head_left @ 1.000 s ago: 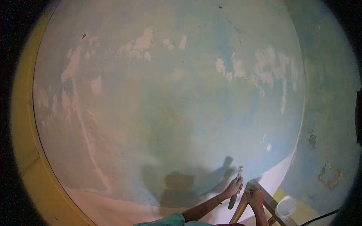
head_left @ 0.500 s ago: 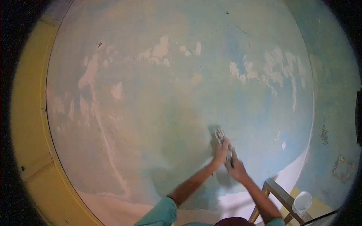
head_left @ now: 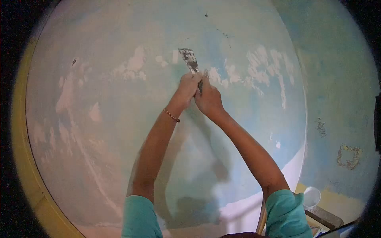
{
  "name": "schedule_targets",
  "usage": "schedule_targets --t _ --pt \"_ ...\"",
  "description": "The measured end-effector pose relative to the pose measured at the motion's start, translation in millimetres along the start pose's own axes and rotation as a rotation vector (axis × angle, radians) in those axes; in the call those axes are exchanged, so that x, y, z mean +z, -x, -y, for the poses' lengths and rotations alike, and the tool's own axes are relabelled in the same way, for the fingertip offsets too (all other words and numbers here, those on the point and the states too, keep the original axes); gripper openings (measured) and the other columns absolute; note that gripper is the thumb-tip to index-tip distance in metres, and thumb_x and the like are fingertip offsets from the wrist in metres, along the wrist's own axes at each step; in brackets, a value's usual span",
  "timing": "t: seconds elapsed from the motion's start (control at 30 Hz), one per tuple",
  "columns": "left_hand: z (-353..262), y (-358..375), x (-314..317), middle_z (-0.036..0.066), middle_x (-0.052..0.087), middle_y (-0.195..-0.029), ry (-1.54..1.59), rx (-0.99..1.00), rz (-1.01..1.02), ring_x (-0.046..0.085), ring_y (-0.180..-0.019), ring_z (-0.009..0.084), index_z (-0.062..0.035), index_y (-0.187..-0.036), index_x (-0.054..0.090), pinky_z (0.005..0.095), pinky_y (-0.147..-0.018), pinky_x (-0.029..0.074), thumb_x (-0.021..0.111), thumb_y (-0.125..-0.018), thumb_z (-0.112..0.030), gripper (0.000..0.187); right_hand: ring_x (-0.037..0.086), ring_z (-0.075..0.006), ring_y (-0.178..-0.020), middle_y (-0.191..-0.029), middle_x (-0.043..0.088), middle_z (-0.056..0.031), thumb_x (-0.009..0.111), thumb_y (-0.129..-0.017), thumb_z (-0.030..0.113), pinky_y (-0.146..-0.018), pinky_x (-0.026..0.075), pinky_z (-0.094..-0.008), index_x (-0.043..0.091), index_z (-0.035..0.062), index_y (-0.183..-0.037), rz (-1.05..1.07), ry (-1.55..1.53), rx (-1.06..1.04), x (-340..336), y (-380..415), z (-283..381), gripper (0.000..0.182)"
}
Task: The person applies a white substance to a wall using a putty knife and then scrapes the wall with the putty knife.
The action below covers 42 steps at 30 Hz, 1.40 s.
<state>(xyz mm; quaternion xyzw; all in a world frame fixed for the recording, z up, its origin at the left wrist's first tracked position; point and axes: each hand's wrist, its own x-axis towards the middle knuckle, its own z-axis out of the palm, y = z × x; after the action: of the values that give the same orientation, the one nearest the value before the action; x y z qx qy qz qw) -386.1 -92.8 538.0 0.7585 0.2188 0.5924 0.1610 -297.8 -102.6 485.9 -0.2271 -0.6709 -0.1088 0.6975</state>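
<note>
While both arms are stretched up toward the far wall (head_left: pixel 119 150), a putty knife (head_left: pixel 189 58) is gripped by two hands together. The left hand (head_left: pixel 185 89) is wrapped tight round the handle, w/ a thin bracelet (head_left: pixel 171 115) seen at the wrist. The right hand (head_left: pixel 208 99) is closed on the handle too, just right of the left and touching it. The handle itself is mostly hidden by the fingers, so only the blade is clearly seen.

The blade is smeared w/ grey-white filler and is tilted up-left, laid against the wall approx. at centre-top of the view. It is set between pale filler patches: one patch group (head_left: pixel 133 65) lies to its left, another (head_left: pixel 262 65) to its right. Whether the blade edge is pressed flat or just resting can't be told.

The wall is covered in worn blue-green paint, w/ pinkish bare streaks (head_left: pixel 67 95) on the left side. Shadows of the arms are cast on the lower wall. Teal sleeves (head_left: pixel 137 216) are seen at the near edge, on both arms.

At near right, a white cup (head_left: pixel 312 196) is seen on a wooden stand (head_left: pixel 323 216), well apart from the hands. A chipped spot in the paint (head_left: pixel 348 155) is seen on the right wall section, and a yellow band (head_left: pixel 24 158) runs along the left edge.
</note>
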Motion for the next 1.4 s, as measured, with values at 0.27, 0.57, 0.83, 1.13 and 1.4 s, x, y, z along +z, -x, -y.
schedule_targets --t 0.27,0.57,0.83,1.13,1.4 --pt "-14.2 25.9 -31.4 0.001 0.05 -0.068 -0.115 -0.076 -0.092 0.045 -0.061 0.0077 -0.0001 -0.073 0.053 0.0229 -0.053 0.038 0.044 -0.083 -0.023 0.027 0.054 -0.0369 -0.075 -0.082 0.053 -0.0246 0.043 -0.076 0.016 -0.066 0.043 -0.0436 0.018 -0.0105 -0.12 0.205 0.057 0.007 10.2 1.7 27.0 0.057" --pt "-26.2 48.2 -18.8 0.001 0.046 -0.064 -0.493 0.114 -0.234 0.039 -0.06 0.0092 0.0008 -0.072 0.049 0.025 -0.055 0.035 0.041 -0.084 -0.027 0.031 0.052 -0.0389 -0.074 -0.088 0.049 -0.0238 0.042 -0.077 0.014 -0.065 0.042 -0.0444 0.021 -0.0046 -0.121 0.161 -0.102 -0.095 -4.1 12.3 29.0 0.053" --pt "-10.3 73.0 21.5 0.006 0.04 -0.052 -0.384 0.068 -0.174 0.037 -0.05 0.0115 0.0046 -0.062 0.043 0.0293 -0.048 0.033 0.039 -0.083 -0.022 0.034 0.05 -0.0384 -0.077 -0.088 0.049 -0.0242 0.045 -0.076 0.009 -0.067 0.041 -0.0429 0.014 -0.0013 -0.125 0.127 -0.182 0.017 -27.5 46.6 11.6 0.06" --pt "-24.4 24.4 74.0 0.005 0.046 -0.068 -0.225 0.199 -0.186 0.039 -0.061 0.0098 -0.0031 -0.122 0.03 0.0228 -0.057 0.037 0.041 -0.082 -0.016 0.044 0.051 -0.0387 -0.074 -0.082 0.051 -0.0244 0.044 -0.076 0.008 -0.065 0.041 -0.0417 -0.001 0.0 -0.127 -0.025 0.003 0.063 -59.3 8.5 -10.8 0.069" --pt "-23.3 3.2 91.6 0.001 0.045 -0.073 -0.08 0.395 -0.128 0.038 -0.062 0.0063 -0.0069 -0.127 0.022 0.0187 -0.058 0.036 0.043 -0.082 -0.013 0.05 0.051 -0.0373 -0.084 -0.096 0.051 -0.0231 0.042 -0.077 0.01 -0.071 0.041 -0.0423 0.028 0.0017 -0.121 -0.018 0.029 -0.022 -89.2 -3.0 -13.7 0.047"
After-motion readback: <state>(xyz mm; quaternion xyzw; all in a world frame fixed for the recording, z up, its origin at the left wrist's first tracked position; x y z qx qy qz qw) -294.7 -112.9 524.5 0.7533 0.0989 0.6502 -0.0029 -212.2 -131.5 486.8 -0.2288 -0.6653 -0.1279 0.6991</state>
